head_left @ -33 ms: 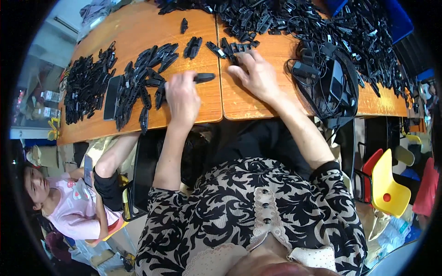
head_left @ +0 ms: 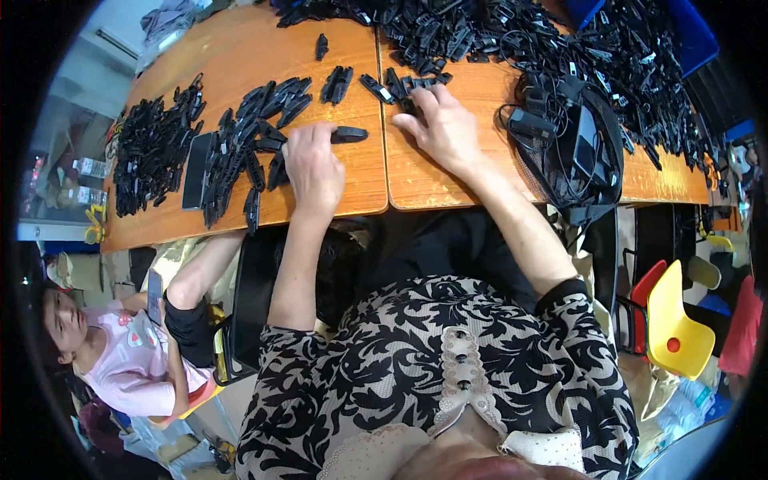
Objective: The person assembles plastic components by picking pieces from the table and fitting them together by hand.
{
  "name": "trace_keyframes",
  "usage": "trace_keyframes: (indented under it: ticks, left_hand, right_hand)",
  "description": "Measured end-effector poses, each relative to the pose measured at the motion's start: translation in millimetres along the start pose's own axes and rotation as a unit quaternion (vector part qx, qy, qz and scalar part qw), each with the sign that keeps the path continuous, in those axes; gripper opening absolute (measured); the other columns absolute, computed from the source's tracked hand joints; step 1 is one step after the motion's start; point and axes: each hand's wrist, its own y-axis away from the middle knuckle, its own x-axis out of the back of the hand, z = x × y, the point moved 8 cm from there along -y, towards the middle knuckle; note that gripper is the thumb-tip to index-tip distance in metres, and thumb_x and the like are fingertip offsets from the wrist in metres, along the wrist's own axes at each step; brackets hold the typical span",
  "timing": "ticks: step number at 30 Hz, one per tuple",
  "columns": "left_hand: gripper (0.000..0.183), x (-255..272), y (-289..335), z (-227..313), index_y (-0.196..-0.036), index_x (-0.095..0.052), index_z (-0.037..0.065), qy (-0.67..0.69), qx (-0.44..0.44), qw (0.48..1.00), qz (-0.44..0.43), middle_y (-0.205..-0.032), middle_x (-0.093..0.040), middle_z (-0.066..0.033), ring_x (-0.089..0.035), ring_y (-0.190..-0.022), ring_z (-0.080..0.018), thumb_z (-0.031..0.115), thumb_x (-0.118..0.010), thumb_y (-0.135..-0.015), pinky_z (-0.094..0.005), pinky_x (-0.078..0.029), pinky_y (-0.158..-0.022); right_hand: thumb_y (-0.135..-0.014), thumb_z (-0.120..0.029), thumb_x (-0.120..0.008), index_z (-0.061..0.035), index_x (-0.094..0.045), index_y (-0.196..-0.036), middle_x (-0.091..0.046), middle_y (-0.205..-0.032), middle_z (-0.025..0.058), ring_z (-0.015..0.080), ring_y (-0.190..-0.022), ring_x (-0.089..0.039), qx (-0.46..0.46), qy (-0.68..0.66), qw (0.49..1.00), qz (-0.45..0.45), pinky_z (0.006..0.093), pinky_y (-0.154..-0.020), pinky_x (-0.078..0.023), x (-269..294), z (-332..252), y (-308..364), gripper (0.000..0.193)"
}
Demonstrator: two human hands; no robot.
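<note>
Left hand point(head_left: 314, 168) pinches a black piece point(head_left: 350, 135) that a loose grip could drop; right hand point(head_left: 446, 132) meets more pieces point(head_left: 394, 83), its hold impossible to tell.

The person wears a loose patterned blouse point(head_left: 376, 376), pale beige with a fine mesh-like texture and bold black curling leaves. Down the chest runs a beige placket point(head_left: 448, 384) edged in scalloped lace and set with small dark round buttons point(head_left: 462, 358). The wide cream collar point(head_left: 376, 452) has dotted flaps. Patterned sleeves point(head_left: 580, 336) reach about the elbows, the right one ending in a dark cuff point(head_left: 562, 293); forearms point(head_left: 301, 264) and hands point(head_left: 314, 170) are bare. Black cloth point(head_left: 432, 244) covers the lap.
</note>
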Motion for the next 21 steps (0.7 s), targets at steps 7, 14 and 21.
trace_keyframes:
  ticks: [7,14,21]
  left_hand:
    - [0.036,-38.7,-64.4,27.0,-0.131,-0.066,0.006,0.077,-0.069,0.995,-0.009,-0.137,-0.064,-0.0159,-0.060,-0.122,-0.0364,0.005,-0.062,-0.095,-0.0457,-0.044,-0.109]
    - [0.027,-52.8,-32.8,49.0,-0.117,-0.067,-0.003,0.113,-0.094,0.984,-0.104,-0.139,-0.062,-0.0195,-0.059,-0.125,-0.0380,0.005,-0.070,-0.091,-0.0449,-0.048,-0.107]
    - [0.045,-21.4,6.7,41.4,-0.129,-0.064,0.001,0.238,0.009,0.970,-0.039,-0.126,-0.067,-0.0173,-0.065,-0.116,-0.0364,-0.008,-0.070,-0.086,-0.0408,-0.053,-0.100]
  right_hand:
    - [-0.090,-0.022,-0.073,-0.0032,-0.062,-0.093,-0.066,-0.094,0.0200,0.0404,-0.080,-0.069,0.008,0.093,0.996,0.008,0.0510,-0.066,-0.057,-11.3,5.8,3.3,0.022]
    - [-0.087,-0.017,-0.071,-0.0071,-0.066,-0.095,-0.070,-0.077,0.0180,0.0389,-0.074,-0.071,-0.012,0.053,0.997,-0.060,0.0494,-0.064,-0.055,26.7,25.6,40.9,0.014]
    - [-0.093,-0.025,-0.072,-0.0078,-0.070,-0.095,-0.070,-0.085,0.0129,0.0369,-0.078,-0.070,-0.066,0.086,0.993,-0.044,0.0476,-0.069,-0.057,55.5,31.0,46.7,0.018]
